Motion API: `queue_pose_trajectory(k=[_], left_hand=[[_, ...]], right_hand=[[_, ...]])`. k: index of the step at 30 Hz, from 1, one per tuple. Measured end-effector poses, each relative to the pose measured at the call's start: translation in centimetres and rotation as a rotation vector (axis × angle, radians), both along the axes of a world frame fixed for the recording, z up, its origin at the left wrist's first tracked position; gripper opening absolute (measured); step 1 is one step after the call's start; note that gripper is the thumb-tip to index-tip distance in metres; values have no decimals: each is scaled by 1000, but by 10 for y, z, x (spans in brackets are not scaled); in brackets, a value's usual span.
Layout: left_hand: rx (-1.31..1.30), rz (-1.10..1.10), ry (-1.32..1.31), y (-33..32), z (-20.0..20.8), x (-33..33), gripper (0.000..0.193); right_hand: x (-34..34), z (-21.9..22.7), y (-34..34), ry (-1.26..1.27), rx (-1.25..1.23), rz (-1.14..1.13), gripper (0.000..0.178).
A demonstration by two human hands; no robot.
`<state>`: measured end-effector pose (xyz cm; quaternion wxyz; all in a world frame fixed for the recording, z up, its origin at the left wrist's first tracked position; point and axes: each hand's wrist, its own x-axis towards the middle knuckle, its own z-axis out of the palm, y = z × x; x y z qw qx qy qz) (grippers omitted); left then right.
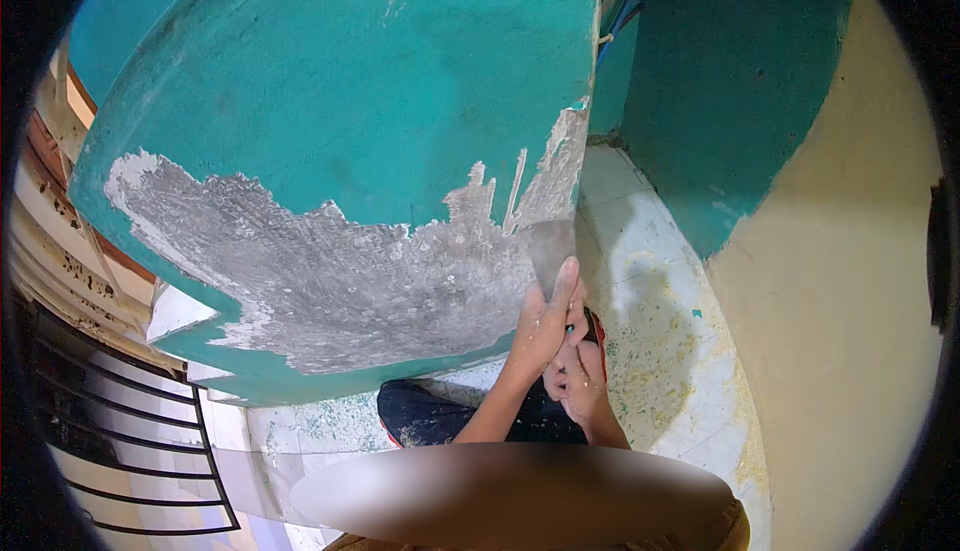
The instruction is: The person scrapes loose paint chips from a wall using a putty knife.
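Note:
A scraper with a broad grey metal blade (551, 249) lies against the wall near its right edge. My left hand (545, 321) is closed around the scraper just below the blade, with a finger stretched along it. Lower down, my right hand (578, 379) wraps the handle, which is mostly hidden by my fingers. The teal painted wall (340, 91) has a large bare grey patch (370, 281) with ragged, whitish edges. Narrow bare streaks run up from the patch, close to the blade. Pale dust clings to both hands.
Paint flakes litter the white tiled floor (655, 351). A cream and teal wall (830, 281) stands to the right. Black metal bars (130, 451) are at lower left, below pale railings (75, 216). My dark-clothed leg (440, 416) is folded beneath my arms.

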<state>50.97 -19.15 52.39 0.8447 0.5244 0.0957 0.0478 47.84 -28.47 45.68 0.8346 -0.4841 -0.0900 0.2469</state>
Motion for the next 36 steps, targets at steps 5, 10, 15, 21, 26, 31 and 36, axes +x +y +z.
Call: queue_pose_trajectory(k=[5,10,15,21,26,31,36], left_hand=[[158,-16,102,14,5,-8,39],[86,-30,62,19,24,-7,38],[118,-63,22,20,45,3,38],[142,-64,-85,14,75,21,38],[289,-168,-266,6,122,45,42],[174,-140,-243,0,101,23,41],[7,-78,-55,12,21,-14,37]], right_hand=[[-8,1,12,94,56,46,31],[-8,32,17,154,81,80,39],[-2,51,22,165,152,45,40],[8,88,22,163,195,-53,37],[30,121,20,-129,207,-241,36],[22,85,5,-137,196,-130,37],[-21,45,8,96,63,6,40]])
